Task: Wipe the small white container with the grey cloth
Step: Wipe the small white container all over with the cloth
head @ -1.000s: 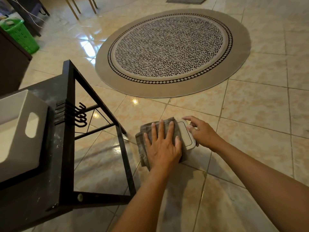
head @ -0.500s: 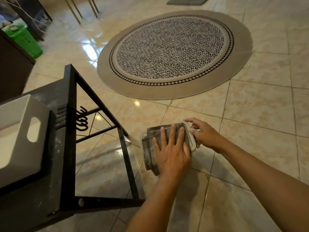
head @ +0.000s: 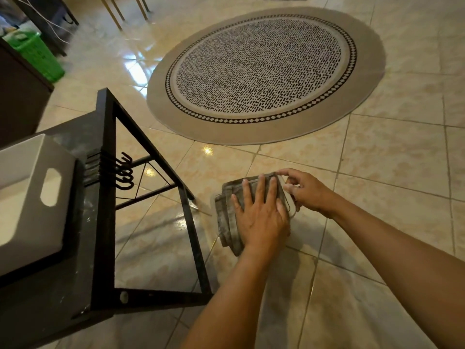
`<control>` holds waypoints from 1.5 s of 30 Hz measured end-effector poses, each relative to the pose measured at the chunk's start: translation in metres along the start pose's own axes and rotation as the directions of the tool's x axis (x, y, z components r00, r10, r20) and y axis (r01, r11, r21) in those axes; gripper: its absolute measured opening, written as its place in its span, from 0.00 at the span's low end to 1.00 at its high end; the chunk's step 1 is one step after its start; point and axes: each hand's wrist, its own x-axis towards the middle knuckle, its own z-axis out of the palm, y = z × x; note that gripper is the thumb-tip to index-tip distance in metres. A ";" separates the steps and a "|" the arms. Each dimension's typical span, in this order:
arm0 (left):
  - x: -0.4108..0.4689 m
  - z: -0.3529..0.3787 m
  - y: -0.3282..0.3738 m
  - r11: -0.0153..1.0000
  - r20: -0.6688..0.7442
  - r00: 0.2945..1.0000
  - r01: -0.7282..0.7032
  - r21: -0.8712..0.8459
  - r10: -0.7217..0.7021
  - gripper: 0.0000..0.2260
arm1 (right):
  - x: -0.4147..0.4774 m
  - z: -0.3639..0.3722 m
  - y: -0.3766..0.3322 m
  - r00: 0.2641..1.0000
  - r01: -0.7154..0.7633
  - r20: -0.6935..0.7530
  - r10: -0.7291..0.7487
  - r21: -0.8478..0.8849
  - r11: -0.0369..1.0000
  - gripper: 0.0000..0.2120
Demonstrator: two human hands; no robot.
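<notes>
A folded grey cloth [head: 227, 215] lies over the small white container [head: 289, 206] on the tiled floor. Only a thin strip of the container's right edge shows past the cloth. My left hand [head: 261, 215] presses flat on the cloth, fingers spread and pointing away from me. My right hand [head: 305, 190] grips the container's right side with curled fingers, holding it in place.
A black metal rack [head: 105, 222] stands to the left, with hooks [head: 124, 172] and a large white bin [head: 30, 197] on it. A round patterned rug [head: 264, 74] lies ahead. A green basket [head: 35, 52] and dark furniture are at far left.
My left hand has slid the cloth to the right across the container's top, so the cloth now covers almost all of the lid. My right hand stays on the container's side.
</notes>
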 end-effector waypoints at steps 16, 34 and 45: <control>-0.015 -0.002 -0.026 0.999 -0.081 0.996 -0.033 -0.028 0.031 0.27 | -0.005 -0.007 -0.004 0.985 -0.072 0.160 0.058 0.082 0.994 0.24; 0.003 -0.007 -0.020 0.998 -0.023 0.998 -0.050 0.024 0.050 0.25 | -0.001 -0.007 -0.009 0.984 -0.067 0.172 0.053 0.076 0.995 0.24; 0.008 -0.007 -0.028 1.000 -0.057 0.998 -0.002 -0.029 0.000 0.26 | -0.001 -0.008 -0.008 0.976 -0.101 0.206 0.071 0.136 0.986 0.23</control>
